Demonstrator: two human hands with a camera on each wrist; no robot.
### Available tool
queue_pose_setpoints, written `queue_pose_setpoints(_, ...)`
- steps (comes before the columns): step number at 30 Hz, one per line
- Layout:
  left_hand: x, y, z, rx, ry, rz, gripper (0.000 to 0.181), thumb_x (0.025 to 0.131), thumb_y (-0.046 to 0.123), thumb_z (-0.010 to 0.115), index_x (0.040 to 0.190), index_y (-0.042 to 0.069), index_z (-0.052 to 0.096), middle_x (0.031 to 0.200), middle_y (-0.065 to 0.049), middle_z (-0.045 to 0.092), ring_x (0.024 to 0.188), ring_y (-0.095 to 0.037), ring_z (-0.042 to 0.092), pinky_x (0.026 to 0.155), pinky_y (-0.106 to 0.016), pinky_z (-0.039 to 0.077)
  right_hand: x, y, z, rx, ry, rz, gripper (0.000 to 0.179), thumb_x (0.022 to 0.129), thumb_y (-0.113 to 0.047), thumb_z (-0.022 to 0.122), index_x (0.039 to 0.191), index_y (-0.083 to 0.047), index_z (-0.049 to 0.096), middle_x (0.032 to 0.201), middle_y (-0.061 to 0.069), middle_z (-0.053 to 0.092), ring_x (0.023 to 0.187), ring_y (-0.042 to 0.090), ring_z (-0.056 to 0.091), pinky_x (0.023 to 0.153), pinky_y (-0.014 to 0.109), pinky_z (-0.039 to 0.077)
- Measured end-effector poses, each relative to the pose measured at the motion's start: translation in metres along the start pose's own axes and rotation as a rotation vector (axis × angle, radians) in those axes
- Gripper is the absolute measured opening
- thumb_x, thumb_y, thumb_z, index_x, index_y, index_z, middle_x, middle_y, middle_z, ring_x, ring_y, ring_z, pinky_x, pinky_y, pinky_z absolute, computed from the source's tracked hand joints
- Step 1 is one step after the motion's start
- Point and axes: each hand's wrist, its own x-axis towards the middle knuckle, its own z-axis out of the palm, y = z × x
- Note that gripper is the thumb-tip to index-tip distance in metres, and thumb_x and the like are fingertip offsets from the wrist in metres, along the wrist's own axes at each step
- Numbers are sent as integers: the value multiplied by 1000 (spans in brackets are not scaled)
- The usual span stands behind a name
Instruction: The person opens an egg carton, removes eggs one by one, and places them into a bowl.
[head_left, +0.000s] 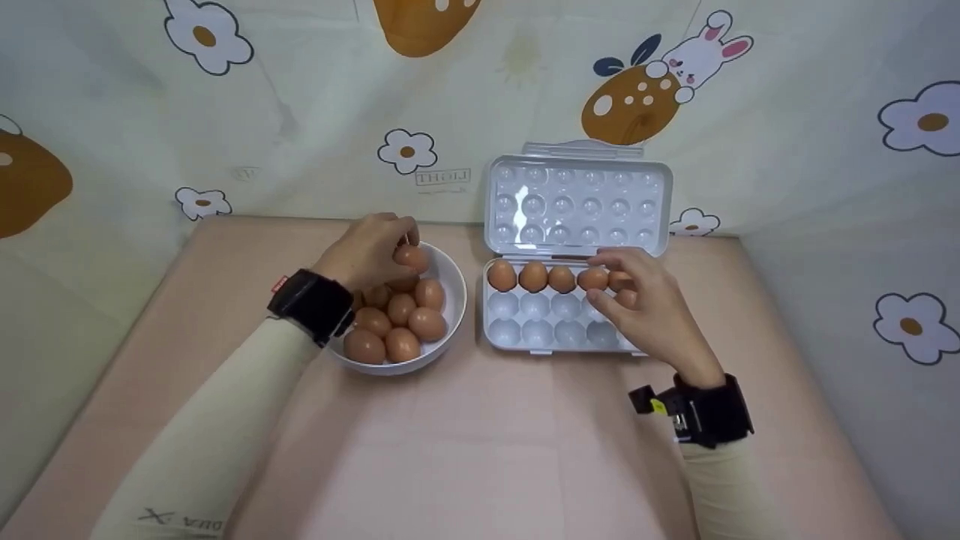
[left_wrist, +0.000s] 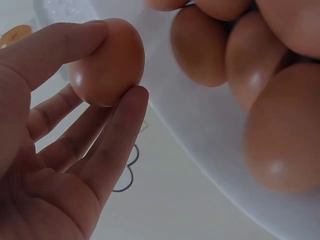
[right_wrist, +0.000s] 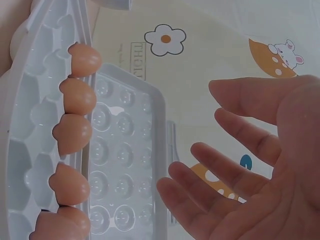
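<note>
My left hand [head_left: 367,251] pinches a brown egg [head_left: 412,258] between thumb and fingers at the far side of a white bowl. In the left wrist view the held egg [left_wrist: 112,62] is apart from the other eggs [left_wrist: 200,45]. Several brown eggs [head_left: 401,307] lie in the bowl [head_left: 454,315]. To its right stands a pale plastic egg box [head_left: 504,331], its back row lined with several eggs [head_left: 533,277]. Over the box's right side is my right hand [head_left: 652,307]; the right wrist view shows its fingers [right_wrist: 227,135] spread and holding nothing.
The egg box's dimpled lid [head_left: 577,244] stands raised behind it, near the patterned backdrop [head_left: 315,150]. A pink cloth [head_left: 480,450] covers the table. Each wrist wears a black strap [head_left: 311,304] with a device.
</note>
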Motion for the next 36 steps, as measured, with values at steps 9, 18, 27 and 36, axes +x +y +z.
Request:
queue_pose_setpoints(9, 9, -1, 11, -3, -55, -39, 21, 93, 11, 79, 111, 8, 69, 107, -10, 66, 100, -29, 59, 89, -42, 52, 0, 0, 0, -19, 6, -19, 40, 92, 0, 80, 130, -3, 69, 133, 11, 67, 114, 30, 65, 97, 52, 58)
queue_pose_setpoints(18, 13, 2, 16, -5, -79, -40, 23, 96, 13, 79, 117, 7, 69, 111, -10, 68, 104, -29, 60, 96, -43, 52, 0, 0, 0, -31, -9, -6, 38, 93, 0, 79, 129, -4, 70, 138, 12, 65, 117, 28, 63, 99, 49, 58)
queue_pose_setpoints(27, 13, 5, 18, -74, -130, -82, 25, 99, 19, 78, 119, 10, 68, 111, -8, 70, 104, -27, 63, 99, -43, 52, 0, 2, 0, -29, -8, -17, 38, 92, 0, 79, 129, -2, 69, 137, 11, 65, 116, 31, 64, 98, 49, 58)
queue_pose_setpoints(36, 11, 4, 20, -13, -144, -22, 26, 100, 18, 75, 123, 9, 68, 114, -10, 70, 108, -29, 61, 101, -46, 50, 1, 3, 1, -10, -11, -16, 31, 93, -1, 80, 123, -4, 73, 134, 11, 66, 123, 30, 63, 102, 48, 57)
